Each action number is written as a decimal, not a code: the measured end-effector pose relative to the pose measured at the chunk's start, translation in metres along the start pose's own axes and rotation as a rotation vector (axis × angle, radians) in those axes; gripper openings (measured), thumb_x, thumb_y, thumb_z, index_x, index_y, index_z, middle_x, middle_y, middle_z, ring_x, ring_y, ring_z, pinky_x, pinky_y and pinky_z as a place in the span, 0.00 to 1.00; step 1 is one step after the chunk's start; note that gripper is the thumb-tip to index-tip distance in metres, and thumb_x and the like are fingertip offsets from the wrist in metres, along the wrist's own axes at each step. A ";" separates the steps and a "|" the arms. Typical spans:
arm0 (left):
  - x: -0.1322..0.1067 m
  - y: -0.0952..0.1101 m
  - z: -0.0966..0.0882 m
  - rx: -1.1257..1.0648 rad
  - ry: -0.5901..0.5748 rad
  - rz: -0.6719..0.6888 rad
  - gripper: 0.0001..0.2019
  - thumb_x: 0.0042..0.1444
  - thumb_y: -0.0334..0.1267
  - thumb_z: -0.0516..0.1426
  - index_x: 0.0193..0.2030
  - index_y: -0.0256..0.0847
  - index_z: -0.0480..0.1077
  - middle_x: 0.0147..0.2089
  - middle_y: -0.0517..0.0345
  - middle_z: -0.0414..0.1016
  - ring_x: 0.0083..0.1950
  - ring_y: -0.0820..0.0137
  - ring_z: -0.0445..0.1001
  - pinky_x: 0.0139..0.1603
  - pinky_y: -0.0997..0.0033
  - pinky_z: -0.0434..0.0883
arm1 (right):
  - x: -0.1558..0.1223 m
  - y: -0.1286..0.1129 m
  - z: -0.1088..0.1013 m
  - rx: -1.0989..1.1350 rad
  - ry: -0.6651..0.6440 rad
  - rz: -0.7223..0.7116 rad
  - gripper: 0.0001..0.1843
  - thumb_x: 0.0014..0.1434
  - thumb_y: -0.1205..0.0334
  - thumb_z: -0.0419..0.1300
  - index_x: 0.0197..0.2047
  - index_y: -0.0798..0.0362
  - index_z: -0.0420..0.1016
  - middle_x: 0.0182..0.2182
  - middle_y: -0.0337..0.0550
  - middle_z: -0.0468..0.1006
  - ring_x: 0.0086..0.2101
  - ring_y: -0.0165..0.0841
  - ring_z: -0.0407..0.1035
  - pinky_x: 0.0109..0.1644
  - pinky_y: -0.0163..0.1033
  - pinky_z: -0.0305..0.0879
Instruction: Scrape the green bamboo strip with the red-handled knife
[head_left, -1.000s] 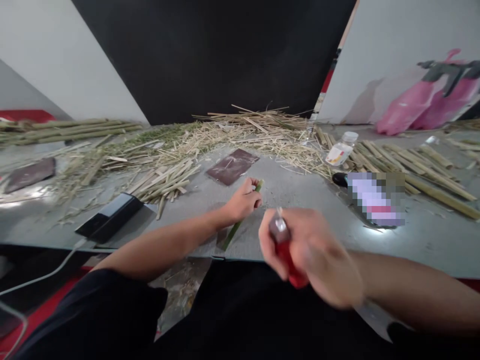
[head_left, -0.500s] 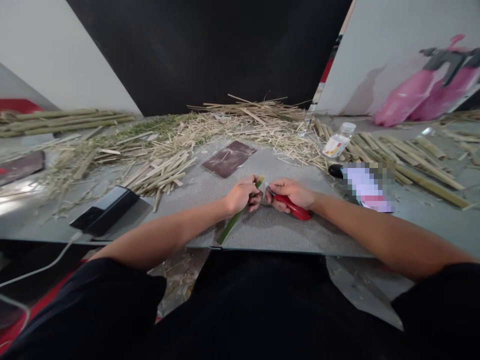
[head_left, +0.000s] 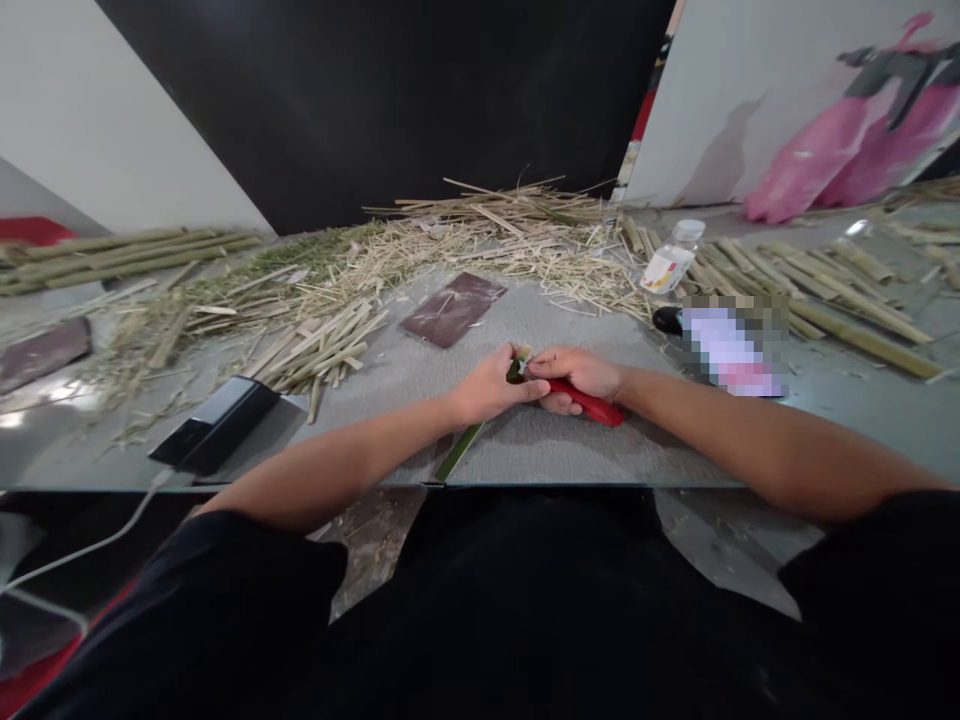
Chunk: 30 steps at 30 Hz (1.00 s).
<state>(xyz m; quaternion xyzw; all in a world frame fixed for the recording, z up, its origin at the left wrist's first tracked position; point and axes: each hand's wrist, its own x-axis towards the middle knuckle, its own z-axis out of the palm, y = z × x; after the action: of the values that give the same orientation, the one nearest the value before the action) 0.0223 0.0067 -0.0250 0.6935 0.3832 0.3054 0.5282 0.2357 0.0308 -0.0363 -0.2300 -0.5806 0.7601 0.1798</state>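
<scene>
My left hand (head_left: 491,385) is closed around a green bamboo strip (head_left: 459,452), whose lower end slants down towards the table's front edge. Its pale upper tip pokes out above my fingers. In my right hand (head_left: 577,372) is a red-handled knife (head_left: 596,408), gripped with its head against the strip near the upper end. Both hands touch, with my left thumb stretched over to the knife's front. Fingers hide most of the blade and the middle of the strip.
Shavings (head_left: 480,235) heap along the back. Cut bamboo strips (head_left: 337,345) and a black box with a cable (head_left: 217,425) lie left, sandpaper (head_left: 455,308) ahead. Rightward are a bottle (head_left: 670,265), a phone (head_left: 731,350), bamboo pieces (head_left: 847,310) and pink sprayers (head_left: 810,165).
My right hand has brought the knife left against the strip, and the hands now meet. My left thumb has reached across to the knife. The view has tipped slightly.
</scene>
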 end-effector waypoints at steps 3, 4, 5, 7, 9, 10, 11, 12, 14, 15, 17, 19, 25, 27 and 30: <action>0.002 -0.002 0.000 0.228 0.044 0.066 0.26 0.58 0.59 0.68 0.42 0.42 0.62 0.38 0.59 0.69 0.41 0.64 0.71 0.42 0.64 0.65 | 0.002 0.000 -0.001 0.015 -0.006 0.001 0.18 0.72 0.51 0.60 0.32 0.50 0.67 0.16 0.34 0.65 0.15 0.29 0.60 0.17 0.33 0.57; 0.003 -0.003 0.000 0.285 0.049 0.057 0.24 0.60 0.59 0.66 0.42 0.42 0.62 0.39 0.58 0.70 0.42 0.63 0.71 0.43 0.63 0.65 | 0.003 0.000 0.000 0.011 -0.002 0.000 0.17 0.72 0.52 0.60 0.32 0.50 0.67 0.16 0.33 0.65 0.15 0.29 0.60 0.17 0.33 0.56; 0.003 -0.003 0.000 0.332 0.055 0.043 0.23 0.62 0.57 0.65 0.42 0.43 0.61 0.40 0.57 0.71 0.43 0.62 0.72 0.43 0.62 0.66 | 0.003 0.000 0.001 0.002 0.006 0.000 0.17 0.71 0.51 0.60 0.32 0.50 0.68 0.16 0.33 0.65 0.15 0.29 0.60 0.16 0.33 0.56; 0.003 -0.003 0.000 0.394 0.065 0.018 0.20 0.65 0.53 0.63 0.41 0.43 0.60 0.42 0.56 0.73 0.45 0.60 0.74 0.44 0.61 0.67 | 0.004 0.000 0.005 -0.026 0.032 -0.004 0.17 0.72 0.51 0.60 0.33 0.50 0.68 0.16 0.33 0.65 0.14 0.29 0.60 0.17 0.33 0.55; 0.002 -0.002 0.000 0.415 0.067 0.004 0.17 0.67 0.50 0.62 0.40 0.44 0.59 0.43 0.55 0.75 0.45 0.60 0.75 0.45 0.60 0.68 | 0.004 0.000 0.010 -0.057 0.072 -0.026 0.18 0.72 0.49 0.59 0.32 0.50 0.68 0.16 0.34 0.66 0.14 0.28 0.60 0.17 0.33 0.55; 0.002 -0.001 0.000 0.418 0.067 -0.001 0.17 0.67 0.49 0.62 0.40 0.44 0.59 0.43 0.54 0.75 0.46 0.60 0.75 0.45 0.60 0.68 | 0.004 0.001 0.012 -0.069 0.093 -0.041 0.19 0.72 0.49 0.59 0.32 0.50 0.68 0.16 0.34 0.66 0.14 0.28 0.60 0.18 0.33 0.55; 0.001 0.000 0.000 0.418 0.062 -0.008 0.16 0.67 0.48 0.62 0.39 0.44 0.59 0.43 0.54 0.75 0.45 0.60 0.75 0.45 0.60 0.68 | 0.004 0.001 0.014 -0.079 0.110 -0.056 0.20 0.73 0.48 0.58 0.32 0.50 0.67 0.16 0.34 0.66 0.14 0.28 0.60 0.18 0.33 0.55; 0.001 0.002 0.000 0.418 0.057 -0.017 0.16 0.67 0.47 0.62 0.39 0.44 0.59 0.43 0.54 0.75 0.45 0.60 0.75 0.44 0.60 0.68 | 0.004 0.002 0.016 -0.087 0.121 -0.066 0.20 0.73 0.47 0.58 0.31 0.50 0.66 0.16 0.34 0.66 0.14 0.28 0.60 0.19 0.33 0.55; 0.001 0.004 0.000 0.420 0.050 -0.032 0.15 0.67 0.44 0.62 0.39 0.44 0.59 0.42 0.54 0.75 0.45 0.60 0.75 0.45 0.60 0.68 | 0.004 0.004 0.019 -0.108 0.138 -0.075 0.21 0.72 0.47 0.58 0.31 0.50 0.66 0.15 0.34 0.66 0.14 0.28 0.60 0.19 0.34 0.55; 0.001 0.005 0.000 0.421 0.049 -0.041 0.14 0.67 0.44 0.62 0.39 0.44 0.59 0.43 0.54 0.75 0.45 0.60 0.75 0.45 0.60 0.68 | 0.005 0.005 0.020 -0.116 0.153 -0.078 0.21 0.72 0.46 0.59 0.31 0.49 0.65 0.15 0.33 0.66 0.14 0.28 0.60 0.19 0.34 0.55; 0.001 0.006 0.000 0.424 0.055 -0.063 0.12 0.69 0.43 0.60 0.39 0.44 0.60 0.42 0.54 0.76 0.45 0.60 0.75 0.45 0.60 0.69 | 0.006 0.007 0.021 -0.119 0.214 -0.086 0.21 0.72 0.46 0.59 0.31 0.49 0.65 0.15 0.33 0.66 0.14 0.28 0.60 0.19 0.34 0.56; 0.001 0.005 0.000 0.431 0.071 -0.079 0.11 0.71 0.44 0.58 0.40 0.44 0.60 0.42 0.54 0.76 0.45 0.61 0.75 0.45 0.59 0.69 | 0.008 0.009 0.023 -0.096 0.280 -0.097 0.20 0.72 0.46 0.58 0.32 0.49 0.65 0.16 0.33 0.66 0.15 0.28 0.60 0.20 0.34 0.56; 0.003 -0.001 -0.003 0.440 0.069 -0.022 0.21 0.65 0.56 0.63 0.41 0.44 0.60 0.43 0.53 0.76 0.46 0.59 0.76 0.43 0.60 0.71 | 0.004 0.004 0.014 -0.071 0.116 -0.050 0.20 0.72 0.47 0.58 0.32 0.49 0.66 0.15 0.33 0.65 0.15 0.28 0.59 0.19 0.33 0.56; 0.003 -0.003 -0.003 0.420 0.049 0.008 0.25 0.61 0.61 0.65 0.42 0.43 0.61 0.43 0.54 0.76 0.47 0.58 0.76 0.44 0.60 0.71 | 0.002 0.002 0.010 -0.087 0.047 -0.020 0.20 0.72 0.47 0.59 0.32 0.50 0.67 0.16 0.33 0.65 0.15 0.28 0.60 0.19 0.33 0.57; 0.003 -0.006 -0.005 0.399 0.007 0.034 0.31 0.55 0.68 0.65 0.42 0.44 0.61 0.42 0.55 0.75 0.46 0.58 0.75 0.42 0.61 0.69 | -0.001 -0.002 0.006 -0.081 0.005 0.017 0.20 0.72 0.47 0.60 0.32 0.50 0.68 0.16 0.33 0.65 0.15 0.28 0.60 0.19 0.33 0.57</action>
<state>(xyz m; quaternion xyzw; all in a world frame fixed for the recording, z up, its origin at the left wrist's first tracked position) 0.0190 0.0127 -0.0297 0.7897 0.4264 0.2347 0.3735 0.2327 0.0260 -0.0333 -0.2439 -0.6086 0.7368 0.1653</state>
